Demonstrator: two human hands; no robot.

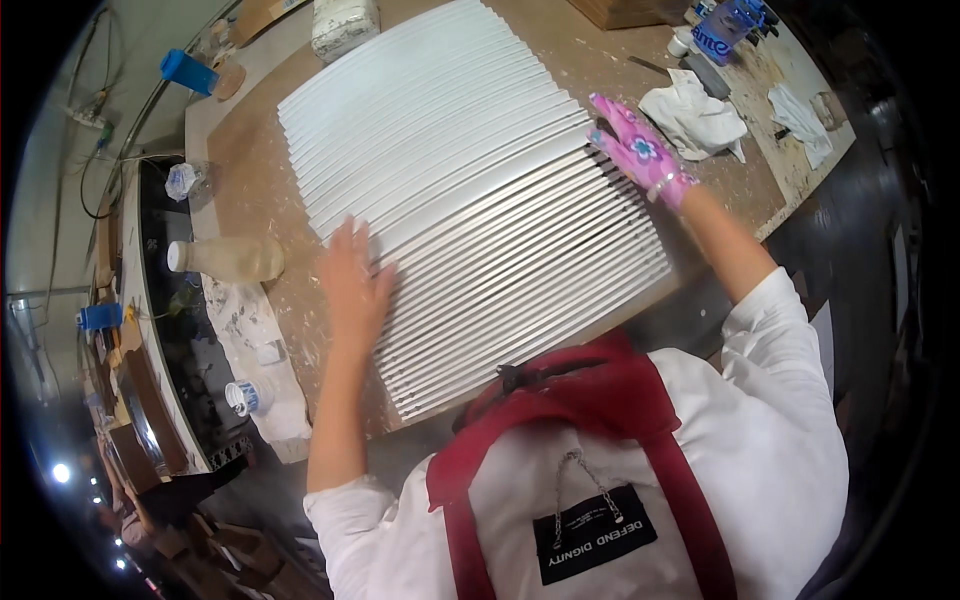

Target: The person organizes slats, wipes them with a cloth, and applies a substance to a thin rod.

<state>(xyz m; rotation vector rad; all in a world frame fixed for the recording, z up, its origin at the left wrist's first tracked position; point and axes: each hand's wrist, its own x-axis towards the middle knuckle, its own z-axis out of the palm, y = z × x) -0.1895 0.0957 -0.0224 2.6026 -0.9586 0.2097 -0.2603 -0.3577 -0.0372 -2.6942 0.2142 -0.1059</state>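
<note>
Brown worktop (235, 150), paint-flecked, extends beyond both hands; surroundings vanish into black at the rim. Parallel ridged strips (475, 190), matte white on the far side, glossier nearer, lie between the hands. Left hand (355, 285): bare, fingers loosely spread at the strips' left edge, palm hidden, nothing visibly held. Right hand (640, 150): gloved in pink floral fabric, fingers extended at the right edge; cannot tell whether it grips. Crumpled white cloth (695, 115) just beside it.
</note>
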